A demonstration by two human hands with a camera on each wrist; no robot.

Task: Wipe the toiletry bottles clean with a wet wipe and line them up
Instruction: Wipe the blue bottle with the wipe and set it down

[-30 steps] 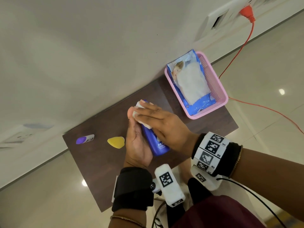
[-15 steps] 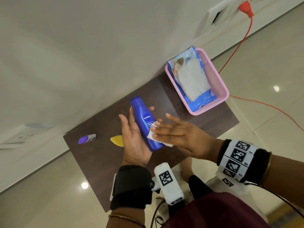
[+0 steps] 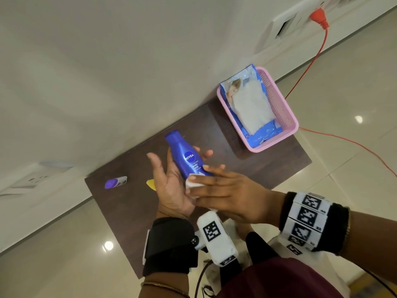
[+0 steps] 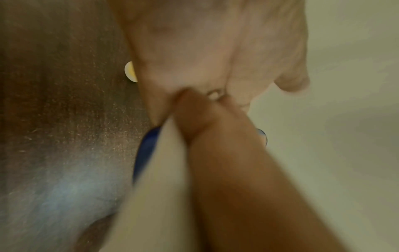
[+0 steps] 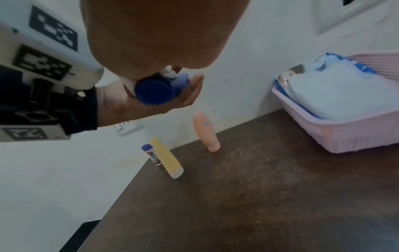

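Observation:
A blue Nivea bottle [image 3: 189, 158] lies slanted in my left hand [image 3: 169, 186], cap end away from me, above the dark brown table [image 3: 129, 211]. The left palm faces up, with the thumb spread off to the side. My right hand [image 3: 217, 186] presses a folded white wet wipe [image 3: 193, 183] onto the bottle's lower part with straight fingers. In the right wrist view the bottle's base [image 5: 154, 92] points at the camera. A small purple-capped bottle [image 5: 151, 154], a yellow tube [image 5: 167, 158] and a peach tube [image 5: 206, 132] stand near the wall.
A pink basket [image 3: 287, 117] holding a blue pack of wipes [image 3: 251, 106] sits at the table's far right corner. The table stands against a white wall. An orange cable [image 3: 309, 65] runs from a wall socket down across the floor on the right.
My right hand has slid the wipe from the bottle's cap end down to its lower part, uncovering the label. The left hand has kept the bottle in place.

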